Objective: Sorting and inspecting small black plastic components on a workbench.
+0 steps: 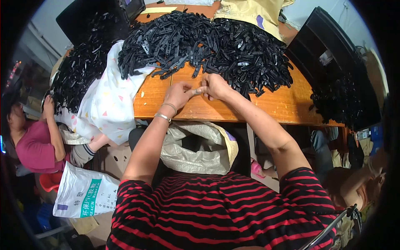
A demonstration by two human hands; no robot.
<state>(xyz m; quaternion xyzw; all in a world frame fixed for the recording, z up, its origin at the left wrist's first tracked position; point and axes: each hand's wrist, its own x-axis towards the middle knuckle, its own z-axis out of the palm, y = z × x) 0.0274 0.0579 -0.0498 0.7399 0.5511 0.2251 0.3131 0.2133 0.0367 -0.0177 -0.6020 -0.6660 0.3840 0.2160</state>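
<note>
My left hand and my right hand meet over the near part of the wooden table. Their fingertips are pinched together. Whatever small thing they hold is too hidden to name. Just beyond my hands, slim black plastic pieces lie in a large heap, with another mound of black plastic pieces to the right of it. Below the table's edge, a woven sack sits open at my lap.
A patterned white cloth covers the table's left part, beside more black pieces. Black bins stand right and far left. A yellowish sack lies behind. At left sits another person, near a white printed bag.
</note>
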